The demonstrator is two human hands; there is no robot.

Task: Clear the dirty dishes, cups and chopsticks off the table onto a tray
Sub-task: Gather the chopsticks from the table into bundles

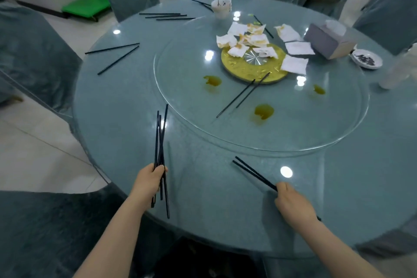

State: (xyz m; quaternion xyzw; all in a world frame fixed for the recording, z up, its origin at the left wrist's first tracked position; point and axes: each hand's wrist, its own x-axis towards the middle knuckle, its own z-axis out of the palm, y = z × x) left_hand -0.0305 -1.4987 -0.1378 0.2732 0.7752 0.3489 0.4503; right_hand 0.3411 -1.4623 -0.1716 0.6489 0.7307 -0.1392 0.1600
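left hand (pixel 150 179): fist around chopstick bundle (pixel 160 142) | right hand (pixel 293 202): pinching chopstick pair (pixel 253 174) off worktop (pixel 126 106) | handling: light, stiff, slippery; grip mid-length

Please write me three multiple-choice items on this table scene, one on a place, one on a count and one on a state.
1. Where does the tissue box stand?
A. far right of the table
B. on a chair
C. beside the left hand

2. How many yellow sauce spills mark the glass turntable?
A. one
B. three
C. six

3. What is the right hand doing?
A. lying flat and empty
B. lifting a bowl
C. closed on a pair of chopsticks

Answers:
1 A: the box sits at the far right, beside the small saucer.
2 B: three separate blots show on the glass.
3 C: two black sticks run out of its grip, while the left hand holds a bundle of chopsticks.
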